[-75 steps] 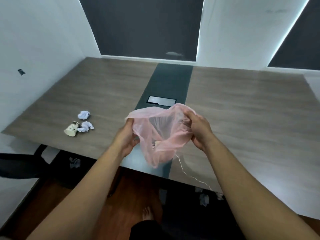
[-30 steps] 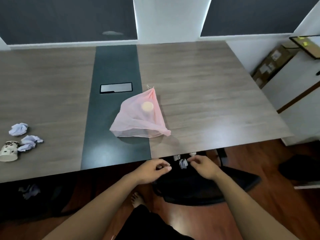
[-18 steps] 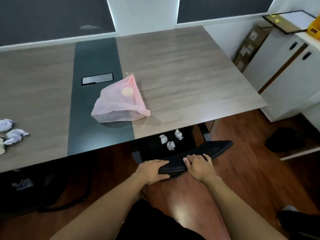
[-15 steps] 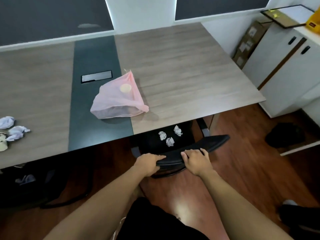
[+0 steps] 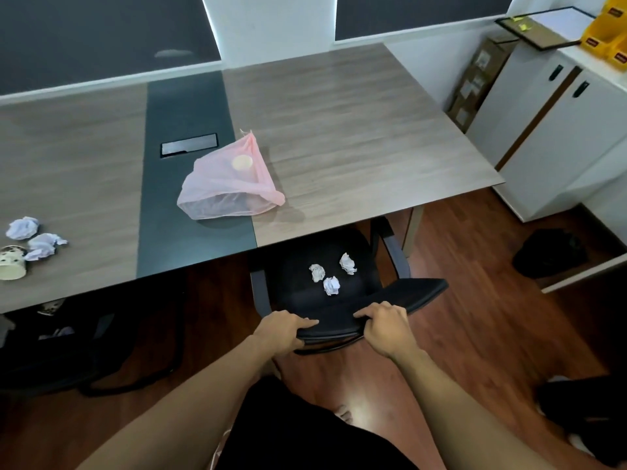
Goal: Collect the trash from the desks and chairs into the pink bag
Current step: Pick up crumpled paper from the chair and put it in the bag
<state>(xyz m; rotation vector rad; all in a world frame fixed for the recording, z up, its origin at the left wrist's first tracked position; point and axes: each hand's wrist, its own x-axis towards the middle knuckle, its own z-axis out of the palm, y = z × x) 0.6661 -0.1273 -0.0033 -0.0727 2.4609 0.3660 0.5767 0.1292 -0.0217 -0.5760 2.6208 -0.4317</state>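
Note:
The pink bag (image 5: 228,184) lies on the desk (image 5: 356,137) near its front edge, mouth toward me, with a pale round item showing inside. A black chair (image 5: 339,276) stands partly out from under the desk. Three crumpled paper balls (image 5: 330,274) lie on its seat. My left hand (image 5: 283,332) and my right hand (image 5: 385,329) both grip the top edge of the chair's backrest. At the far left of the desk lie two crumpled papers (image 5: 34,234) and a tipped paper cup (image 5: 12,262).
A second black chair (image 5: 61,347) sits under the desk at left with bits of trash on it. White cabinets (image 5: 556,130) and a cardboard box (image 5: 475,79) line the right wall. A dark bag (image 5: 549,252) lies on the wooden floor.
I set the pink bag down on the desk, then took hold of the chair's backrest with both hands. The chair has come out from under the desk, showing the paper balls.

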